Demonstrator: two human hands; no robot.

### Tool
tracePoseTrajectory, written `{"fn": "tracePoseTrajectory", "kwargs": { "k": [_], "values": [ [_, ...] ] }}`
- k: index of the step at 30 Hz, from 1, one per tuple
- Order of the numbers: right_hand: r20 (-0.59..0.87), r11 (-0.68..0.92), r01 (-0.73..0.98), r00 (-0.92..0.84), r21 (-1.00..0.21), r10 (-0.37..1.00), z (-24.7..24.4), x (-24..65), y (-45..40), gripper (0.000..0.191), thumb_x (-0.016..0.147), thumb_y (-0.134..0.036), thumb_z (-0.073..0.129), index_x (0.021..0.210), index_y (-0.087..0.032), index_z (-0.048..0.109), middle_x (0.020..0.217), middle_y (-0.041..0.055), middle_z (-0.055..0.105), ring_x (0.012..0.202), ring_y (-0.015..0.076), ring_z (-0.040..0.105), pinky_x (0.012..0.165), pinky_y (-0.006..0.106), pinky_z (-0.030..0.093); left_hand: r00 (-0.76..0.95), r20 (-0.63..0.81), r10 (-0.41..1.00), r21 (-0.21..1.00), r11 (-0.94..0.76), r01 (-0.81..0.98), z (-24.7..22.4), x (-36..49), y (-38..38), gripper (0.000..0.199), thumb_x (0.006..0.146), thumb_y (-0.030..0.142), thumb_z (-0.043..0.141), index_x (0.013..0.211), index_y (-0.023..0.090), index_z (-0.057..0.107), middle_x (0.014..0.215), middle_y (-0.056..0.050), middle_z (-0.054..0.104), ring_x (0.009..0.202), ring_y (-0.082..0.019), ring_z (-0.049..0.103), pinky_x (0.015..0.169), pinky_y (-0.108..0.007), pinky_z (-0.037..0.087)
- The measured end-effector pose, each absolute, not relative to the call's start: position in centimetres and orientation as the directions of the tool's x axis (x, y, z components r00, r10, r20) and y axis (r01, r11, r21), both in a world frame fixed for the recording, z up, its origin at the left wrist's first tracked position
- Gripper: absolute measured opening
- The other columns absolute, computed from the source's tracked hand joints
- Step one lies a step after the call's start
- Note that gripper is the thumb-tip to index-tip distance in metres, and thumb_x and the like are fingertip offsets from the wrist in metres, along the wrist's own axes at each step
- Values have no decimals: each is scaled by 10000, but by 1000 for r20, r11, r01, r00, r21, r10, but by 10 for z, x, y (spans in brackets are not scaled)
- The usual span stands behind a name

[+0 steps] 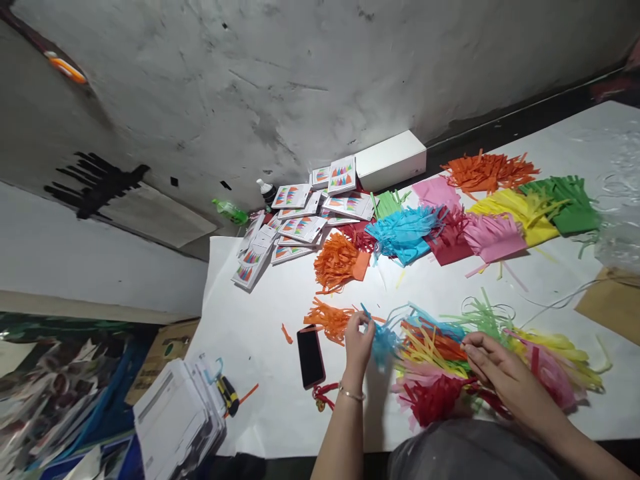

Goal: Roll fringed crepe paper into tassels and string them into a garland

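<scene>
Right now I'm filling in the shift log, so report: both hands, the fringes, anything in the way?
Left hand pinching blue paper fringe. Right hand at multicoloured paper-fringe pile, grip unclear. Black rectangular phone lies apart from both hands.

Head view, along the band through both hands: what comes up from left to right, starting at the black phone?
Black phone → left hand → blue fringe hanging by it → right hand → brown cardboard piece.
</scene>
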State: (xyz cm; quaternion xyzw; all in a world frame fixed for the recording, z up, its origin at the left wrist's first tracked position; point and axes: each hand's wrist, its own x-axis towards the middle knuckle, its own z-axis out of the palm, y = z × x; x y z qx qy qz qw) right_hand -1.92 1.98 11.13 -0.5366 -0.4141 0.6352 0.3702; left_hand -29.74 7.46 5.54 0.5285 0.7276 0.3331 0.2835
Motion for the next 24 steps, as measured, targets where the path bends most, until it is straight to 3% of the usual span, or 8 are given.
{"fn": "tracePoseTrajectory", "kwargs": {
  "k": [2,5,7,9,13,20,24],
  "values": [
    [-317,-304,97,-202,-948,927,120,-21,17,311,953,-541,488,952,-239,565,702,-37,481,612,137,447,541,225,391,-215,-25,976,871,127,475,77,-291,52,175,813,308,556,693,211,472,850,-47,648,869,-208,627,794,-335,493],
    [-225,-157,228,-314,-961,922,140,-30,12,310,985,-500,428,919,-233,571,664,-35,504,589,141,472,552,231,409,-106,-64,992,991,75,109,106,-277,21,211,830,364,643,823,212,496,813,-30,637,763,-179,622,713,-301,495],
    [-173,-71,266,-383,-961,908,155,-37,9,293,994,-466,415,952,-234,590,698,-17,571,602,148,527,558,231,435,-46,-110,993,989,104,-107,122,-266,6,265,830,366,694,948,215,512,803,-17,637,716,-156,609,688,-280,484],
    [-111,16,283,-425,-959,898,167,-44,8,272,997,-425,413,1012,-237,610,808,16,654,686,165,608,602,235,477,-2,-154,988,970,150,-192,132,-256,-3,295,836,370,709,1001,213,522,785,-9,643,684,-139,603,671,-265,478],
    [-34,105,275,-457,-956,889,180,-50,8,279,1001,-387,399,1027,-235,631,886,43,706,797,184,674,713,258,536,32,-207,978,947,208,-243,144,-241,-11,294,817,381,741,961,197,563,784,-9,643,682,-123,593,668,-251,478],
    [-74,55,283,-424,-957,903,176,-47,3,300,1002,-415,395,1014,-227,629,837,43,709,736,185,690,662,259,564,-7,-222,975,963,219,-160,149,-230,-12,313,779,393,777,929,185,597,844,-24,641,764,-135,600,702,-246,488],
    [-97,49,319,-425,-947,900,176,-47,3,295,1011,-401,374,1044,-225,609,884,43,713,791,190,700,700,271,565,-6,-223,975,964,220,-149,147,-228,-12,312,780,396,770,933,186,597,858,-28,645,767,-145,612,704,-256,499]
  ]
}}
